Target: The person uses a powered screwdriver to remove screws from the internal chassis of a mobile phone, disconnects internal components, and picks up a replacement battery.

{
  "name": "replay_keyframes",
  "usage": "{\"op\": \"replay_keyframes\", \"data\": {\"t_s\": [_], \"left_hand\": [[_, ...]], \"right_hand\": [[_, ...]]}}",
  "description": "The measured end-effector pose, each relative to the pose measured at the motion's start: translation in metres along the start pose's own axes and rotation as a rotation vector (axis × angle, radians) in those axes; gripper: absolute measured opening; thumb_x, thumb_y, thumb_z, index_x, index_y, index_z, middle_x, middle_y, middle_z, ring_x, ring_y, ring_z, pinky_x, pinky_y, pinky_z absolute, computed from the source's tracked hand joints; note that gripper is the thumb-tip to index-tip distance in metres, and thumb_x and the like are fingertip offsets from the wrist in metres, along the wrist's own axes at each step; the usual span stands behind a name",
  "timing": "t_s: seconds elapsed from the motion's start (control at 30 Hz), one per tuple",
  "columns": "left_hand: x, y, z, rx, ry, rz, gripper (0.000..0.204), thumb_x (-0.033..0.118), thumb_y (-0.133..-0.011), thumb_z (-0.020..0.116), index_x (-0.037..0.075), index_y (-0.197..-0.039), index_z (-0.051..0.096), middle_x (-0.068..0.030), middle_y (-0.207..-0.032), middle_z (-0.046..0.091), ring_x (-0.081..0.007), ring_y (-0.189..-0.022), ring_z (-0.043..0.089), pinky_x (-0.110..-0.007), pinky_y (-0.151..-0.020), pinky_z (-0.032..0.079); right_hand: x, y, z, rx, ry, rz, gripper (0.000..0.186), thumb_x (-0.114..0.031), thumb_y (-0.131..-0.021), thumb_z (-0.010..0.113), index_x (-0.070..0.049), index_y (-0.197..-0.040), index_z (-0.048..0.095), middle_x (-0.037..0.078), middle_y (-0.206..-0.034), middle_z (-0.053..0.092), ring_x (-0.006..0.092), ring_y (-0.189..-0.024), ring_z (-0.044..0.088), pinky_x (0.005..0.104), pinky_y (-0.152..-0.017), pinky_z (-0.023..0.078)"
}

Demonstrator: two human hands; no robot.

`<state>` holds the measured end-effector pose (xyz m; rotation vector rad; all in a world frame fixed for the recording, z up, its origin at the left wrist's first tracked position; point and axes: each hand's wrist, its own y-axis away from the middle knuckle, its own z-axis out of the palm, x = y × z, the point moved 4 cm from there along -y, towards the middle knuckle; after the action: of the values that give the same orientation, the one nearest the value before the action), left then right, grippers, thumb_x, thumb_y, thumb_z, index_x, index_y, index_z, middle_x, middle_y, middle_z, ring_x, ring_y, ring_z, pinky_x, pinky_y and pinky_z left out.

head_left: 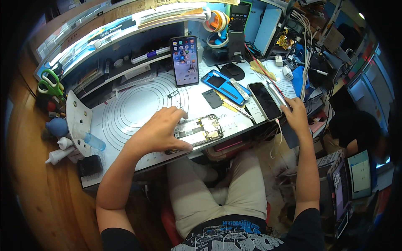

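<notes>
Loosely arched, the left hand (160,130) spreads thumb and fingers in a wide C over the opened smartphone (199,130); I cannot tell how firmly they press on it. The right hand (295,112) has its fingers bent together at the near end of a slender, straight tool (274,92), though whether it is pinched cannot be made out.

The opened smartphone, a flat slab with bare circuitry, yellowish-edged metal and a silvery midsection, lies at the left hand's three o'clock, its left end partly under the palm. From the right hand it sits at eight o'clock, well apart. Beneath it is a smooth white work mat (125,109) printed with fine concentric rings.

At the right hand's ten o'clock lies a glossy, dark-screened phone (264,100) with a pale rim, a thin white cable (276,140) meeting its near end. From the left hand, a matte dark-grey plate (212,98) rests at two o'clock, with a shiny blue phone housing (222,85) just beyond. A lit phone (184,62) stands upright at one o'clock, beyond a small narrow metal part (173,94). At nine o'clock rises a curved white panel (78,117) with round holes, green-handled scissors (51,81) farther off at ten.
</notes>
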<state>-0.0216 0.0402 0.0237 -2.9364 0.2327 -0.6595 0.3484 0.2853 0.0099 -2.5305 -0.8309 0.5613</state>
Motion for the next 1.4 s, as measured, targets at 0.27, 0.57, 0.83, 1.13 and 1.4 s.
{"op": "replay_keyframes", "data": {"t_s": [0.27,0.57,0.83,1.13,1.4], "left_hand": [[-0.001,0.003,0.013,0.045,0.058,-0.04,0.07,0.036,-0.068,0.088,0.002,-0.122,0.059,-0.0171,-0.109,0.06,-0.0343,-0.108,0.056,-0.041,-0.097,0.046],[0.004,0.001,0.012,-0.015,0.105,-0.102,0.072,0.032,-0.066,0.082,-0.001,-0.126,0.058,-0.0213,-0.113,0.056,-0.0378,-0.111,0.052,-0.044,-0.1,0.045],[0.006,0.002,0.009,-0.038,0.174,-0.167,0.07,0.031,-0.067,0.087,0.003,-0.124,0.058,-0.0174,-0.114,0.056,-0.0344,-0.105,0.061,-0.041,-0.089,0.051],[-0.003,-0.006,0.006,-0.021,0.498,-0.304,0.028,0.02,-0.092,0.072,-0.003,-0.109,0.072,-0.013,-0.09,0.071,-0.0207,-0.08,0.064,-0.034,-0.075,0.052],[-0.008,-0.005,0.012,-0.074,0.567,-0.403,0.032,0.018,-0.095,0.068,-0.004,-0.118,0.071,-0.0076,-0.087,0.07,-0.0115,-0.077,0.06,-0.029,-0.07,0.05]], "right_hand": [[-0.132,0.006,0.007,-0.021,-0.181,-0.358,0.019,-0.011,-0.091,0.067,0.003,-0.103,0.071,0.017,-0.098,0.067,0.0351,-0.095,0.064,0.0433,-0.085,0.051],[-0.171,-0.002,0.036,-0.254,0.08,-0.425,0.016,-0.009,-0.077,0.068,0.003,-0.086,0.063,0.02,-0.09,0.064,0.0357,-0.091,0.063,0.0452,-0.084,0.053],[-0.176,0.009,0.013,-0.039,-0.448,-0.23,0.01,-0.001,-0.09,0.065,0.001,-0.099,0.064,0.015,-0.096,0.069,0.0275,-0.081,0.071,0.0372,-0.073,0.056],[-0.224,0.074,0.048,0.143,-0.992,-0.176,0.023,0.007,-0.092,0.068,0.002,-0.115,0.067,0.018,-0.11,0.073,0.025,-0.099,0.074,0.0341,-0.085,0.059],[-0.242,0.081,0.049,0.198,-0.744,-0.414,0.041,0.014,-0.076,0.069,0.002,-0.115,0.068,0.021,-0.114,0.07,0.0369,-0.102,0.071,0.042,-0.089,0.058]]}}
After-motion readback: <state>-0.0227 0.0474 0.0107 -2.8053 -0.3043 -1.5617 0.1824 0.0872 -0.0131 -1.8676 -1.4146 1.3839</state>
